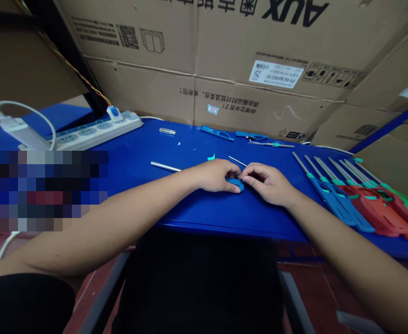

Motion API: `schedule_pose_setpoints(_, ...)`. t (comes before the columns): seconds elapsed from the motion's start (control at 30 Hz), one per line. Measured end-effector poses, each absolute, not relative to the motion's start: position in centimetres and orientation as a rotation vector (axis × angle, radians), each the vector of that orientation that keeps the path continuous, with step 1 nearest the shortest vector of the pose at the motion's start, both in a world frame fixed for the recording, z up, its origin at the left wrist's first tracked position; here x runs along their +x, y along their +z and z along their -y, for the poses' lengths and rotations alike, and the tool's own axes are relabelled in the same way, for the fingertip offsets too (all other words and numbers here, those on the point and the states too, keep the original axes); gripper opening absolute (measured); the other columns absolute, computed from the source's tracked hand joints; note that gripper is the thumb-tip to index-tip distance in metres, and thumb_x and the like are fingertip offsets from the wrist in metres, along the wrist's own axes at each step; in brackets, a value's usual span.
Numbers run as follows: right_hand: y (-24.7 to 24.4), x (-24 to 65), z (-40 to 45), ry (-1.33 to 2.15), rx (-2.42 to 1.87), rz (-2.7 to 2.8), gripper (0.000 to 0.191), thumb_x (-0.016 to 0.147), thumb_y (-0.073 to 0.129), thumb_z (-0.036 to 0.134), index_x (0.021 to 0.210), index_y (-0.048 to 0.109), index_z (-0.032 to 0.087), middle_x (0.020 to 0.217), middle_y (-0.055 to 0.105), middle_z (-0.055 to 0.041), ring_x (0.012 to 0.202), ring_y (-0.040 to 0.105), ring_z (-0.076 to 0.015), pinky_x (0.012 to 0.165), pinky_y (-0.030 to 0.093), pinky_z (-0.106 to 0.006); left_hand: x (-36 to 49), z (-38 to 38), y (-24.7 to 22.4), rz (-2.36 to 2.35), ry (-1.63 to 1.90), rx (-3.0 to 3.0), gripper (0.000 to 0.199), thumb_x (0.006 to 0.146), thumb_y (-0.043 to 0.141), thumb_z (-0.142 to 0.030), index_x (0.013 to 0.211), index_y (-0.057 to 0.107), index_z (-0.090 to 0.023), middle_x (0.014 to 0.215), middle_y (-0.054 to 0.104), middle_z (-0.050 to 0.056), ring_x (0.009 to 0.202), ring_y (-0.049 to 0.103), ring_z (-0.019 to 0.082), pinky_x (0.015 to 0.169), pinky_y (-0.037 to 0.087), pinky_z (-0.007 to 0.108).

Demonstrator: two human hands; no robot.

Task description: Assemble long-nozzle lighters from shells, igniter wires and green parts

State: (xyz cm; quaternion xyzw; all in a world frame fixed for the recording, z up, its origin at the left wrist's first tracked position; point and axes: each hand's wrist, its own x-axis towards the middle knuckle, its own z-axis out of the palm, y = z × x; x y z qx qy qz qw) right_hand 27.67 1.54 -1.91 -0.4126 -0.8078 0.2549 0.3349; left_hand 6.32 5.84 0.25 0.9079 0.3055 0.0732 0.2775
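My left hand (pixel 215 175) is closed on a blue plastic lighter casing (pixel 236 184), lying low over the blue table, with thumb and fingers around it. Right beside it, my right hand (pixel 268 183) has thumb and forefinger pinched at the casing's end; what sits between them is too small to make out. A thin metal rod (pixel 237 161) sticks out past the right fingers, and whether they hold it is hidden. Behind my left wrist lies a metal tube (pixel 165 166). A small teal piece (pixel 211 157) rests just beyond my hands.
Several long-necked lighters (pixel 360 199), blue, red and green, lie in a row at right. Two blue casing parts (pixel 217 133) (pixel 251 135) and a metal nozzle (pixel 277 144) lie at the back. A power strip (pixel 96 132) stands at left; a large cardboard box (pixel 190 69) walls the rear.
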Motion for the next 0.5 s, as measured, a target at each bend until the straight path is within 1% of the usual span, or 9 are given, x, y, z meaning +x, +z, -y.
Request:
schedule_pose_setpoints(0.07,-1.98,27.62,-1.65,0.604,-1.049,2.139,0.013,0.091,0.062,0.031,0.087,0.069,0.021,0.087,0.063,-0.0039,0.079,0.061,-0.0179,0.074,0.048,-0.034,6.32,-5.89,0.2,-0.819,0.198,2.441,0.039,0.081,0.073,-0.044,0.111,0.067,-0.019,0.107,0.069,0.004,0.095,0.062,0.018,0.077,0.044,0.026)
schedule_pose_setpoints(0.13,-2.14,27.67,-1.8,0.603,-1.051,2.162,0.013,0.091,0.062,0.03,0.087,0.071,0.022,0.089,0.062,-0.0043,0.079,0.06,-0.0181,0.073,0.048,-0.035,6.33,-5.93,0.19,-0.823,0.196,2.446,0.038,0.082,0.073,-0.044,0.11,0.067,-0.019,0.107,0.069,0.004,0.094,0.062,0.018,0.077,0.043,0.026)
schedule_pose_setpoints(0.27,-2.41,27.96,-2.04,0.605,-1.08,2.177,0.011,0.092,0.062,0.028,0.087,0.069,0.021,0.086,0.06,-0.0032,0.075,0.058,-0.0169,0.07,0.047,-0.034,6.35,-5.97,0.21,-0.811,0.192,2.443,0.037,0.083,0.073,-0.041,0.112,0.067,-0.019,0.108,0.068,0.004,0.095,0.061,0.017,0.078,0.043,0.026)
schedule_pose_setpoints(0.5,-2.44,28.09,-2.05,0.49,-1.038,2.224,0.008,0.092,0.062,0.025,0.089,0.068,0.022,0.086,0.061,-0.0033,0.076,0.059,-0.0165,0.07,0.048,-0.033,6.28,-5.83,0.29,-0.805,0.183,2.42,0.038,0.083,0.073,-0.042,0.113,0.068,-0.02,0.108,0.068,0.003,0.095,0.061,0.017,0.078,0.042,0.026)
